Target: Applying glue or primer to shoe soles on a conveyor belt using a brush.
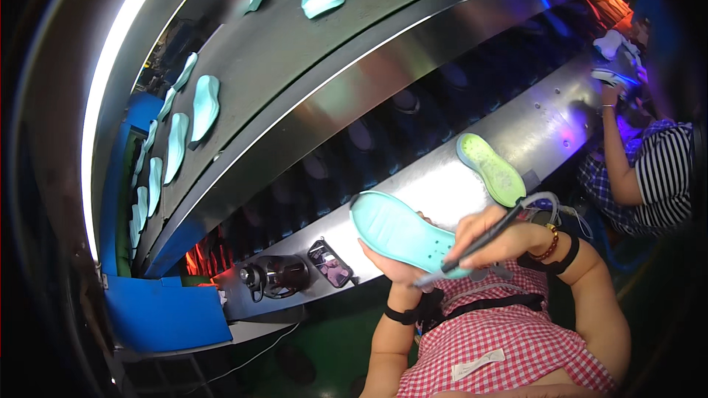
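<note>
Fingers [472,230] hold slim tool [485,236] and smooth, curved sole [396,228].

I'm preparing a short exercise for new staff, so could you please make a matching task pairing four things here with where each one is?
Things:
1. Large turquoise sole
2. Pen-like tool
3. Yellow-green sole
4. Phone

Places:
A. Beside the dark jug
B. In the right hand
C. On the metal bench, right of the jug and phone
D. In the left hand

Pairs: 1-D, 2-B, 3-C, 4-A.
</note>
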`<state>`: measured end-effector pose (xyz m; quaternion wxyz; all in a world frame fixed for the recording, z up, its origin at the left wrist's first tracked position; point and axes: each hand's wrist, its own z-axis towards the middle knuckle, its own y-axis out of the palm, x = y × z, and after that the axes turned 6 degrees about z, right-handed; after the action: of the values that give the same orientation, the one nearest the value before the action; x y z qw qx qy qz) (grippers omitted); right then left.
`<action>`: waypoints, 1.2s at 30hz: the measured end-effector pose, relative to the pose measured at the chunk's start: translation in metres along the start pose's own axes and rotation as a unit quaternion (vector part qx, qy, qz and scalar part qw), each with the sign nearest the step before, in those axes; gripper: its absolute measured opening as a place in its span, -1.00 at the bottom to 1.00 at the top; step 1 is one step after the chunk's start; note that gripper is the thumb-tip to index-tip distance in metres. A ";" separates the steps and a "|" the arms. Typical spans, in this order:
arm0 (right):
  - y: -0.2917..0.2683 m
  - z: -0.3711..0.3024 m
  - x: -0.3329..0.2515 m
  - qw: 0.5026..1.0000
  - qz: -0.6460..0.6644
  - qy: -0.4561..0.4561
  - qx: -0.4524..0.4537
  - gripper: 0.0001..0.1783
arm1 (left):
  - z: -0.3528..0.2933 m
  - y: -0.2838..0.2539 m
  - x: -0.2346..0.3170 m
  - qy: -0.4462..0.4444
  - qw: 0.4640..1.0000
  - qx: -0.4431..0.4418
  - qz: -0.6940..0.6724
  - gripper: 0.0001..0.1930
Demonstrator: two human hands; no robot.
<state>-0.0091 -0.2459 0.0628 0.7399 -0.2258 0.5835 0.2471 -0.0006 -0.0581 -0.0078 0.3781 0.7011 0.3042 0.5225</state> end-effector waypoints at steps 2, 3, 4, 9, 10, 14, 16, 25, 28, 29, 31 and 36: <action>-0.002 0.003 0.002 0.988 0.022 0.045 0.146 -0.76 | 0.002 -0.002 -0.002 0.057 0.997 0.043 0.029 -0.16; -0.005 0.010 0.002 0.986 -0.003 0.095 0.134 -0.76 | 0.004 0.007 0.002 0.060 0.997 0.035 0.021 -0.14; -0.004 0.007 0.005 0.985 -0.006 0.097 0.140 -0.76 | 0.005 0.006 0.005 0.054 0.998 0.031 0.020 -0.14; -0.004 -0.005 0.004 0.998 0.027 0.011 0.060 -0.79 | 0.003 0.000 0.014 0.090 0.996 0.000 0.003 -0.12; -0.004 -0.004 0.005 0.991 0.036 0.032 0.127 -0.79 | 0.004 0.002 0.013 0.095 0.995 -0.006 -0.008 -0.12; 0.001 -0.011 0.009 1.000 -0.003 -0.005 0.018 -0.78 | 0.002 0.012 0.019 0.126 0.992 -0.017 -0.011 -0.14; -0.004 -0.015 0.006 0.999 0.030 0.012 0.001 -0.76 | 0.002 0.013 0.021 0.131 0.991 -0.024 -0.003 -0.15; -0.002 -0.016 0.025 0.971 0.198 0.085 0.102 -0.80 | -0.002 0.030 0.039 0.144 0.989 -0.003 0.046 -0.15; 0.017 -0.016 0.029 0.899 0.391 0.068 0.185 -0.79 | -0.012 0.058 0.018 0.132 0.987 0.087 0.006 -0.23; 0.023 -0.012 0.026 0.877 0.425 0.063 0.216 -0.80 | -0.012 0.054 0.009 0.133 0.987 0.086 0.008 -0.23; 0.021 -0.012 0.009 0.936 0.299 0.078 0.170 -0.80 | -0.020 0.035 0.001 0.047 0.998 -0.035 0.001 -0.29; 0.007 -0.009 -0.008 0.975 0.107 0.149 0.123 -0.77 | -0.018 0.009 0.014 -0.034 0.992 -0.122 -0.004 -0.32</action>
<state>-0.0225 -0.2468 0.0681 0.6360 -0.1039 0.7340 0.2146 -0.0133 -0.0471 0.0099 0.4735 0.6656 0.2281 0.5300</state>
